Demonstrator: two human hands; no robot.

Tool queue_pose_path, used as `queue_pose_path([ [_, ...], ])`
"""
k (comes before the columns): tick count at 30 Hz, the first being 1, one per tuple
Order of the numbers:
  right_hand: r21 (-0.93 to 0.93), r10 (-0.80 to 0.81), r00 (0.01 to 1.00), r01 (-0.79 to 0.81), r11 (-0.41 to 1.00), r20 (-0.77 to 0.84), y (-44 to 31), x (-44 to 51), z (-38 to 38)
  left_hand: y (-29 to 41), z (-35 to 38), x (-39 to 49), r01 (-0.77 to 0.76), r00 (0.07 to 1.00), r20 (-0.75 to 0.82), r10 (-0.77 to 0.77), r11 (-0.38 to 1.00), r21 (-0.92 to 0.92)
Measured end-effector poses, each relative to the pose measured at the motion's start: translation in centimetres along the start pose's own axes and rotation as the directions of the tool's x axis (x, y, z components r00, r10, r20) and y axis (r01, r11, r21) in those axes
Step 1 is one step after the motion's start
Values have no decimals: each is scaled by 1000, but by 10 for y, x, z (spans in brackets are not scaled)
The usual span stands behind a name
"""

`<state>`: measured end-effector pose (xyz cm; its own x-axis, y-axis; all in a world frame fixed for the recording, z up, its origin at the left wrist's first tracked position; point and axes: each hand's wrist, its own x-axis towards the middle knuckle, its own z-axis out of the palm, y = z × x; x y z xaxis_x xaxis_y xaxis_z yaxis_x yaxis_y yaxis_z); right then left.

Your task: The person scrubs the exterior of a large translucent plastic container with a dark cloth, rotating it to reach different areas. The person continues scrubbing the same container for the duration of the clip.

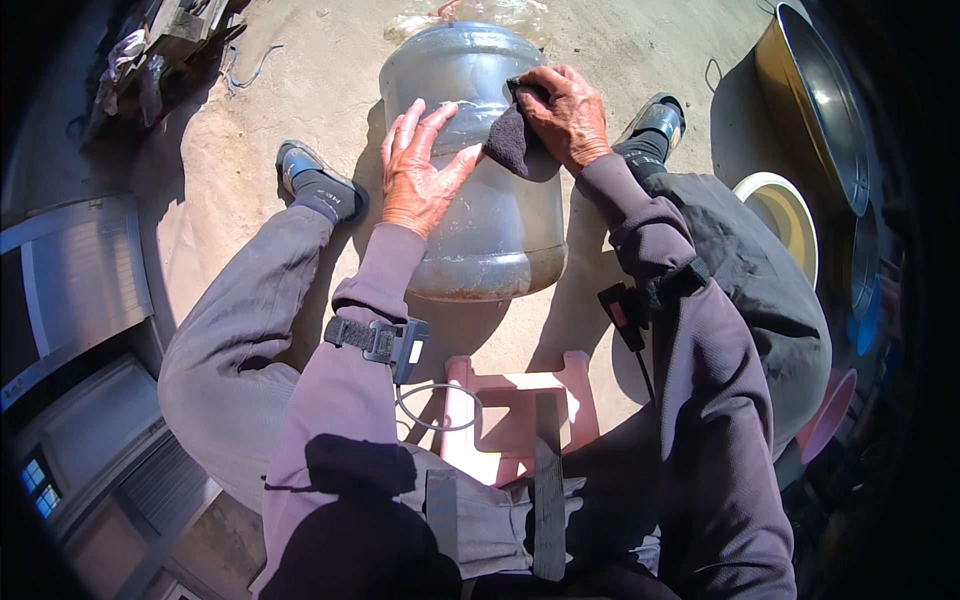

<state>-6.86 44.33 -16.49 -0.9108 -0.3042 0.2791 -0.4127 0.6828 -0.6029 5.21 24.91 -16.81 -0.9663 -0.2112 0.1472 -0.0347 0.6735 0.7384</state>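
Note:
A large translucent bluish plastic water jug (480,225) lies between my feet, its surface scuffed and its lower end stained brown. My left hand (421,166) rests on the jug's side with the fingers apart. In my right hand (566,112) a dark fabric cloth (514,142) is pinched between thumb and fingers. The cloth hangs against the right side of the jug, close to my left thumb tip. Its far side is hidden.
A pink plastic stool (454,409) stands nearer my body. On the right are a large metal basin (802,112), a pale basin (776,225) and a pink basin (829,416). Clear plastic bags (517,22) lie beyond the jug. Wood scraps (180,34) are piled at upper left.

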Motion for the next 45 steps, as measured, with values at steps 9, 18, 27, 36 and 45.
queue_pose_path([
  [9, 169, -451, 874, 424, 890, 180, -54, -91, -39, -4, -13, 10, 82, 995, 54, -84, 996, 45],
  [18, 27, -594, 551, 719, 694, 586, -148, -82, 9, -21, -33, 36, -37, 966, 258, 33, 999, 9],
  [27, 79, -613, 601, 678, 730, 513, -116, -92, -19, 1, -4, 39, -48, 947, 310, 77, 994, -100],
  [36, 221, -660, 644, 631, 744, 386, -43, -101, -93, 13, 5, 31, -130, 952, 278, 126, 991, -5],
  [45, 74, -656, 533, 744, 665, 533, -111, -82, -26, -7, 4, 31, -93, 922, 383, 51, 991, 91],
])
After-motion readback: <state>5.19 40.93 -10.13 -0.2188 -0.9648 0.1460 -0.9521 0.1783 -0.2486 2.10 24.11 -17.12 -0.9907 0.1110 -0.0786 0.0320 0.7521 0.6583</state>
